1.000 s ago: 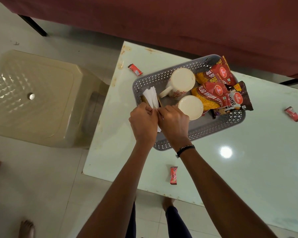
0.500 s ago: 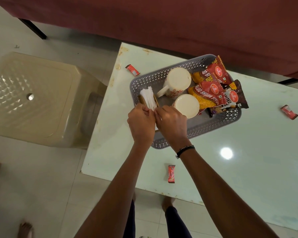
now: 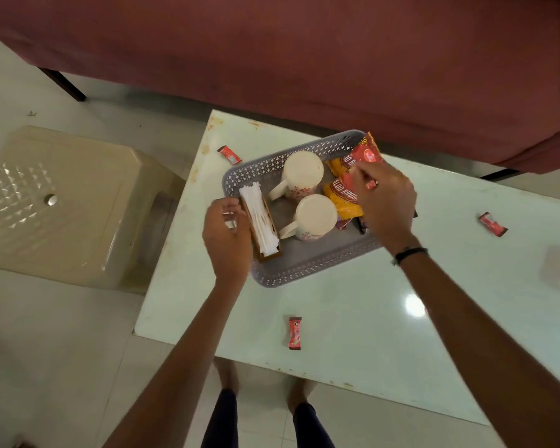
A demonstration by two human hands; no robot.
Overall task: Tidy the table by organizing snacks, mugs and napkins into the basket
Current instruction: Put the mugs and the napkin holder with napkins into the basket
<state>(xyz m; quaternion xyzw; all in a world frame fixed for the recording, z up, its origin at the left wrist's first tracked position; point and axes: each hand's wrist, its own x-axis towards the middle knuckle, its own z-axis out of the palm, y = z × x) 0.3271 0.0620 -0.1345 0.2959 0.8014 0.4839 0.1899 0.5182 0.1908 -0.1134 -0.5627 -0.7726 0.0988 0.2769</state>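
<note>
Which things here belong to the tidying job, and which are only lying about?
Job: grey perforated plastic basket, two cream mugs, white napkins in brown holder, red-orange snack packets, three small red candy wrappers on table.
Lying about: beige plastic stool, maroon sofa.

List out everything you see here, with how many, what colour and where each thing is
basket: one, grey, far left part of the table
mugs: two, cream, side by side in the basket
napkin holder: one, brown, white napkins in it, left end of the basket
snack packets: several, red and yellow, right end of the basket
small sachets: three, red, loose on the table, at the far left corner, the near edge and the right
table: one, pale green
stool: one, beige, on the floor left of the table
left hand: beside the napkin holder
right hand: over the snack packets
</note>
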